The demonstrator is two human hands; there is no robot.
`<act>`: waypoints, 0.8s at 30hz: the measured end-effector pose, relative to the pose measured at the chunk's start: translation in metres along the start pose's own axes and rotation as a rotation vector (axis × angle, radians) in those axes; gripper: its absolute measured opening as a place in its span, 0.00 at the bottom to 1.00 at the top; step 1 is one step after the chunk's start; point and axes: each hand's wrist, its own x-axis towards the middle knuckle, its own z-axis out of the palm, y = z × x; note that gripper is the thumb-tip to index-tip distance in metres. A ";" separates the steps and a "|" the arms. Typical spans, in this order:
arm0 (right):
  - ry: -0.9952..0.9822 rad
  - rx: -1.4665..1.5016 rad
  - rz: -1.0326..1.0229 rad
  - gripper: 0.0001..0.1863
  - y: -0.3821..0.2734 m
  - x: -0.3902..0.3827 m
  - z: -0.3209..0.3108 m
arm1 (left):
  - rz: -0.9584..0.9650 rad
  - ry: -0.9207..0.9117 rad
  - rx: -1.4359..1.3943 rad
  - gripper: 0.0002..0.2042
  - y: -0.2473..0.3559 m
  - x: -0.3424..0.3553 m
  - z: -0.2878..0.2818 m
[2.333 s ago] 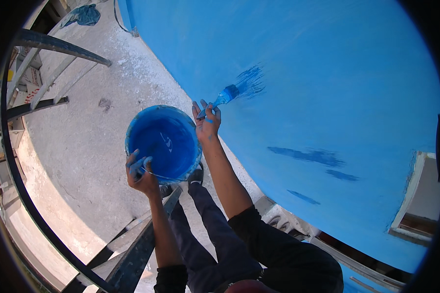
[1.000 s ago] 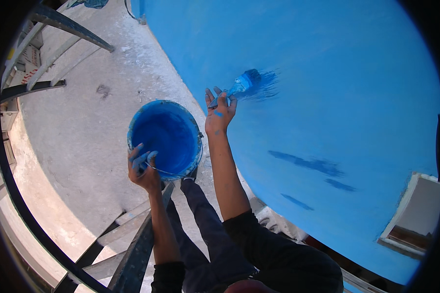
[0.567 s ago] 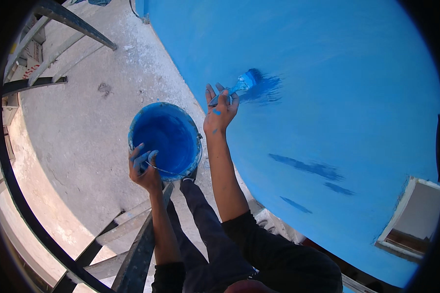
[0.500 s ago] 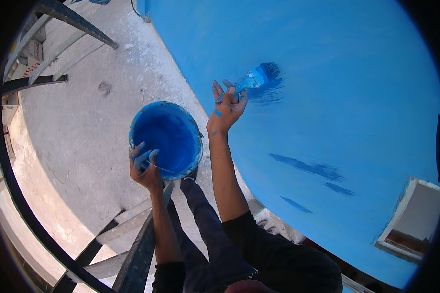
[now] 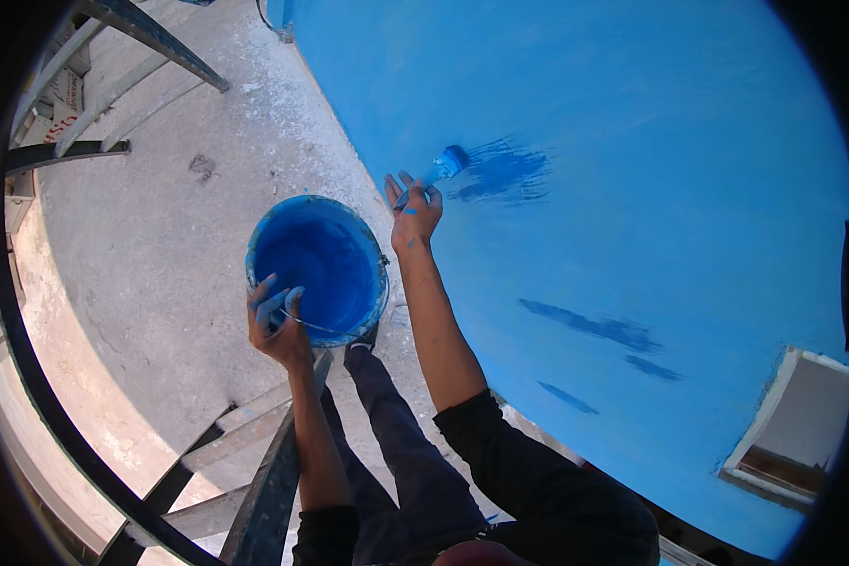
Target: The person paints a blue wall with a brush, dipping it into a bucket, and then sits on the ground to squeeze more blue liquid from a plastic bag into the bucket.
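Between the fingers and thumb of my right hand (image 5: 417,215) is a paintbrush (image 5: 441,167), its handle smeared with light blue and its bristles loaded with darker blue. The bristles are at the light blue wall (image 5: 632,217), just left of a fresh dark blue patch (image 5: 507,176); whether they touch it I cannot tell. My left hand (image 5: 278,325) is closed at the near left rim of a paint bucket (image 5: 384,292), gripping its wire handle. Wet blue paint coats the bucket's inside. Blue smears mark both hands.
Metal ladder rails and rungs (image 5: 264,491) rise at lower left. Another metal frame (image 5: 151,42) stands at upper left near some boxes (image 5: 63,99). Dark streaks (image 5: 594,325) mark the wall, with a framed opening (image 5: 792,424) at lower right. Rough concrete floor (image 5: 160,264) lies below.
My right hand and the brush have moved left and slightly down, uncovering more of the dark patch on the wall. My left hand and the bucket have barely shifted.
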 end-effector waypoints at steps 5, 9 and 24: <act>-0.136 -0.060 -0.467 0.28 -0.035 -0.029 0.029 | -0.001 0.001 0.002 0.05 -0.004 -0.001 0.000; -0.126 0.010 -0.474 0.29 -0.033 -0.014 0.025 | -0.027 0.010 -0.019 0.06 -0.004 -0.002 0.002; -0.014 -0.045 -0.262 0.26 0.020 -0.013 -0.028 | 0.021 0.074 0.033 0.08 -0.006 0.001 0.001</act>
